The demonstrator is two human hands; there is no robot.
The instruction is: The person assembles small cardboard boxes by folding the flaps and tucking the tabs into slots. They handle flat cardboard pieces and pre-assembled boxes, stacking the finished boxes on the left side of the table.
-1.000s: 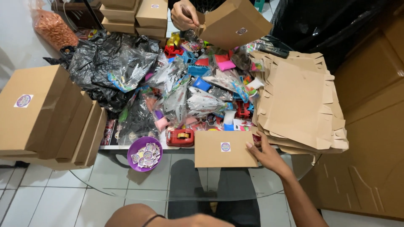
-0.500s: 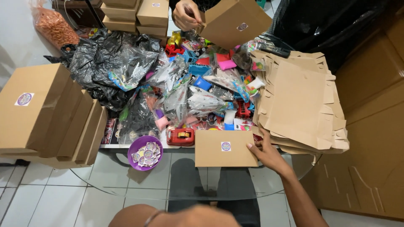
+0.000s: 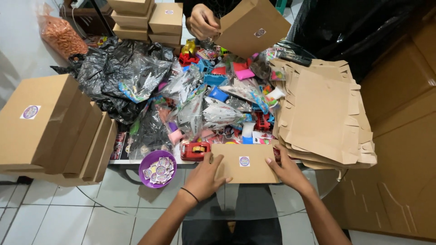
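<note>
A closed brown cardboard box (image 3: 247, 170) with a round purple sticker lies at the near edge of the glass table. My left hand (image 3: 205, 176) rests flat on its left end, fingers spread. My right hand (image 3: 286, 170) presses on its right end, next to a stack of flat unfolded box blanks (image 3: 322, 113). A red tape dispenser (image 3: 195, 150) sits just beyond my left hand. A purple bowl of round stickers (image 3: 156, 169) stands to the left.
Small toys and plastic packets (image 3: 213, 104) cover the table's middle beside black plastic bags (image 3: 113, 72). Closed boxes stand in a row at left (image 3: 50, 127) and stacked at the back (image 3: 147, 18). Across the table another person's hand (image 3: 202, 20) holds a box (image 3: 254, 29).
My left hand has come up from below the frame and landed on the box's left end. My right hand stays on the right end.
</note>
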